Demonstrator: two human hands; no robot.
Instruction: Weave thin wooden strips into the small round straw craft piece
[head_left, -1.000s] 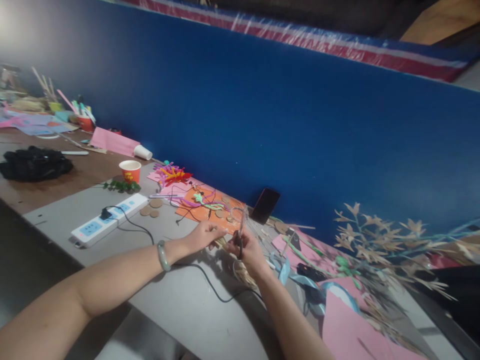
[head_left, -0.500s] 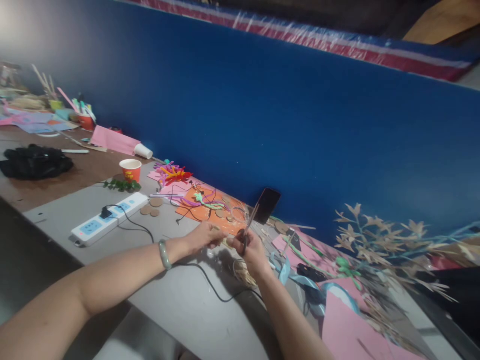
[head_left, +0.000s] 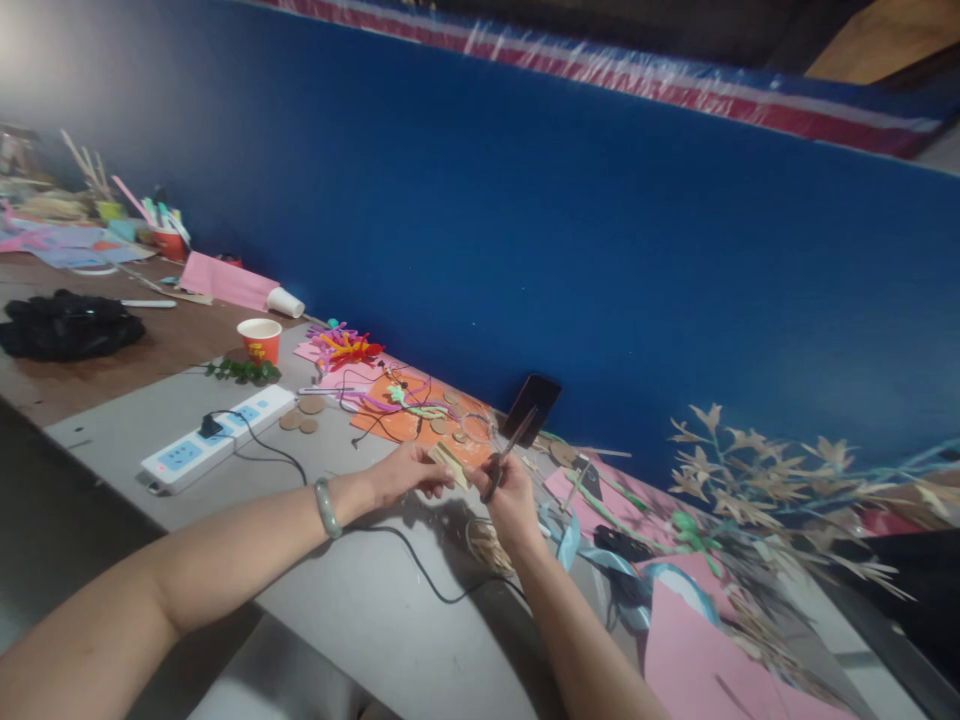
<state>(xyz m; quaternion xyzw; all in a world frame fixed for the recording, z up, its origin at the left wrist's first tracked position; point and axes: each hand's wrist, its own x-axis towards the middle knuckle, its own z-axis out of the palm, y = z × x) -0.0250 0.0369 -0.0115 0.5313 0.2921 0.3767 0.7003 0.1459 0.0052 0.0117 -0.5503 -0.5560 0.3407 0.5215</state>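
Observation:
My left hand (head_left: 412,473), with a green bangle on the wrist, pinches a small flat tan strip (head_left: 449,465) between thumb and fingers. What the strip is made of I cannot tell. My right hand (head_left: 513,500) is closed around a pair of scissors (head_left: 519,428), whose blades point up and away from me. The right thumb reaches to the strip's right end. Below the hands, a bundle of pale straw-like strands (head_left: 487,543) lies on the grey table, partly hidden by my right wrist. A dark phone (head_left: 534,408) leans against the blue partition behind the scissors.
A white power strip (head_left: 217,440) with a black cable lies to the left, near a red paper cup (head_left: 259,343). Colourful pipe cleaners (head_left: 349,348) and orange paper (head_left: 382,422) lie behind my hands. Pink paper (head_left: 705,655) and dried flowers (head_left: 750,465) are at right.
The tan strip now shows more fully between my hands, turned flat toward me. The scissors have tilted slightly to the right; both arms have barely moved.

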